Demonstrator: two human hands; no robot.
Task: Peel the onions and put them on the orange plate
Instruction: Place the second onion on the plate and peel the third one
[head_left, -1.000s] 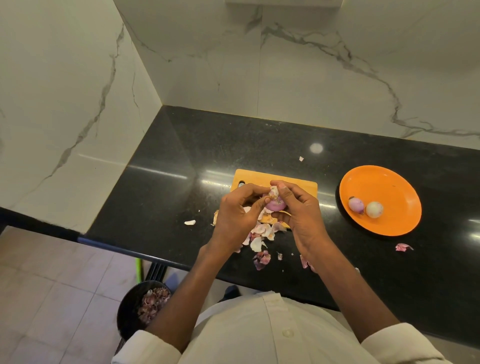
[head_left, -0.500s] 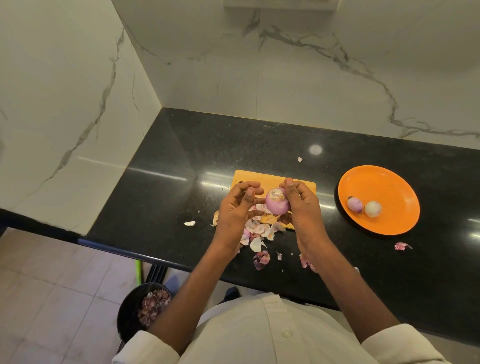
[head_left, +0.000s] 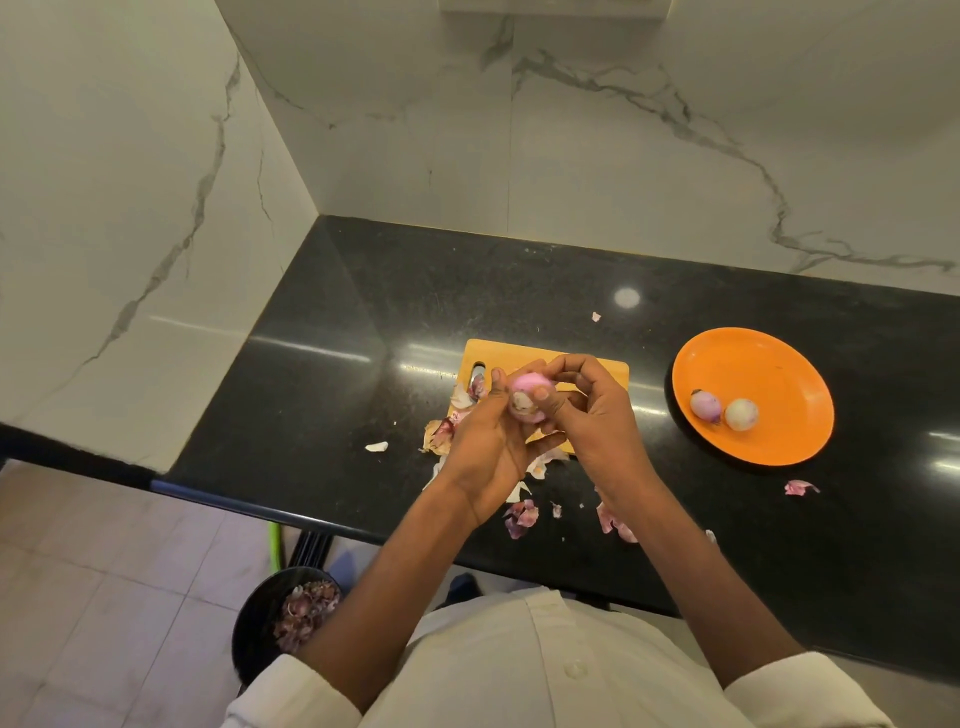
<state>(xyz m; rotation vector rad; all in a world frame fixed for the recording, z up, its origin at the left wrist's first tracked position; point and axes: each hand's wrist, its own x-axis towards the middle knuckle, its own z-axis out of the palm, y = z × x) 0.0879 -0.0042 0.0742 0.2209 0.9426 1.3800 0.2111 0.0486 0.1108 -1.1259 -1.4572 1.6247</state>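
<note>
Holding: I see both hands raised together over the near edge of the cutting board (head_left: 524, 358), sharing one pink onion (head_left: 527, 389).
Left hand (head_left: 491, 447): its fingers are curled under and round the onion, the thumb lying up along the onion's left side; a firm grasp, not a loose one.
Right hand (head_left: 592, 415): its fingers are bent over the top of the onion and its thumb presses on the onion's near face, beside a pale papery patch of skin.
Onion in hand: mostly bare and pink, held above the board and not resting on it.
Orange plate (head_left: 779, 364): sits toward the right end of the black counter (head_left: 363, 312), well apart from the hands.
Peeled onions on the plate: two, side by side near the plate's near-left rim, a purple onion (head_left: 705, 406) and just beside it a pale onion (head_left: 741, 414); I cannot tell whether they touch.
Peels (head_left: 521, 512): pink and white scraps lie scattered along the counter's front edge, beneath and between the wrists.
Bin (head_left: 260, 623): a dark round bin stands on the floor below the counter's front edge, with purple peels inside.
</note>
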